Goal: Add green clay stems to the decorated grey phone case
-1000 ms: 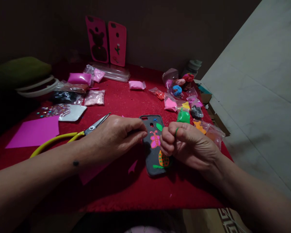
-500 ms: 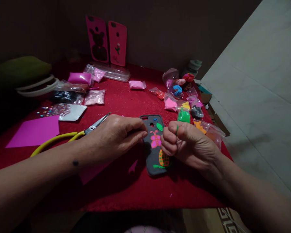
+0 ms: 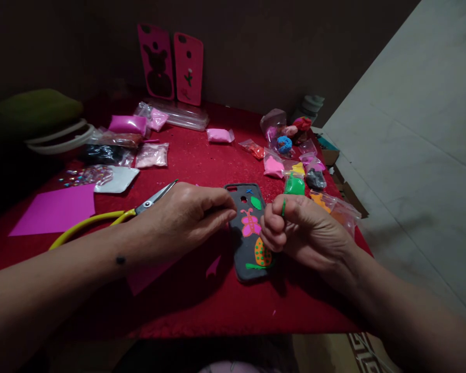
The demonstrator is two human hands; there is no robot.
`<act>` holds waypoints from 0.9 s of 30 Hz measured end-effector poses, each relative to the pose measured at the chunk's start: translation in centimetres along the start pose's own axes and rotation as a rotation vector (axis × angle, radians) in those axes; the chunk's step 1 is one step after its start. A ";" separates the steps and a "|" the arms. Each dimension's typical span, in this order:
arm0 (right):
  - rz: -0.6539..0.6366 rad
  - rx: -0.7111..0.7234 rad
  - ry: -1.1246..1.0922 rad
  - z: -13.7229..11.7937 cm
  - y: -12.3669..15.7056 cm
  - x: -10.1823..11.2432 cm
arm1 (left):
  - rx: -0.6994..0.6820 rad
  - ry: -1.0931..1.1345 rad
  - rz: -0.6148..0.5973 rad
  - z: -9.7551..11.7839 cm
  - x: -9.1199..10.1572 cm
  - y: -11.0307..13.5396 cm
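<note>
A dark grey phone case (image 3: 243,264) lies face down on the red cloth, decorated with a green leaf (image 3: 255,203), a pink and orange butterfly (image 3: 250,225) and an orange shape with green dots (image 3: 262,252). My left hand (image 3: 196,213) is closed, its fingertips pressed together over the case's left edge; whatever they pinch is hidden. To the right, my right hand (image 3: 301,225) curls its fingers in above the case's right edge. A thin green clay strip (image 3: 283,207) shows between its thumb and forefinger.
Yellow-handled scissors (image 3: 149,203) lie open partly behind my left forearm, near a pink sheet (image 3: 56,210). Bags of coloured clay, including a green one (image 3: 294,184), cluster at right. Two decorated pink cases (image 3: 189,70) stand against the back wall. A white packet (image 3: 118,178) lies left.
My right hand has shifted very slightly right, showing more of the butterfly. The left hand and the phone case look unmoved.
</note>
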State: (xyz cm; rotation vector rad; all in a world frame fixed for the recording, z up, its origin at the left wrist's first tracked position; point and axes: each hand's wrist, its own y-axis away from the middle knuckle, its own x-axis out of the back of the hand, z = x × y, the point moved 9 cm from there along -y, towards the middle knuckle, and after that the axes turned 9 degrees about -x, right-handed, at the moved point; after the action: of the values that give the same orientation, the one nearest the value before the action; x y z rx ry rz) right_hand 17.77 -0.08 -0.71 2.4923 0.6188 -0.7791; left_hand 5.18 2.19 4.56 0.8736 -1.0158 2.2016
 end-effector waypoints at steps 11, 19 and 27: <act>0.045 0.006 0.024 -0.1 -0.2 0.5 | 0.011 0.003 -0.011 0.1 0.0 0.1; 0.023 0.012 0.017 -0.4 0.0 0.0 | -0.010 -0.002 0.006 0.2 0.0 0.1; 0.014 0.028 0.031 -0.4 0.0 0.1 | 0.023 0.018 -0.025 -0.1 -0.3 0.2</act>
State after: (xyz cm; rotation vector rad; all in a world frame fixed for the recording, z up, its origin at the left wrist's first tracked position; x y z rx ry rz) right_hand 18.01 0.16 -0.54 2.5353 0.6046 -0.7502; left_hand 5.14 2.13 4.20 0.8709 -0.9677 2.2009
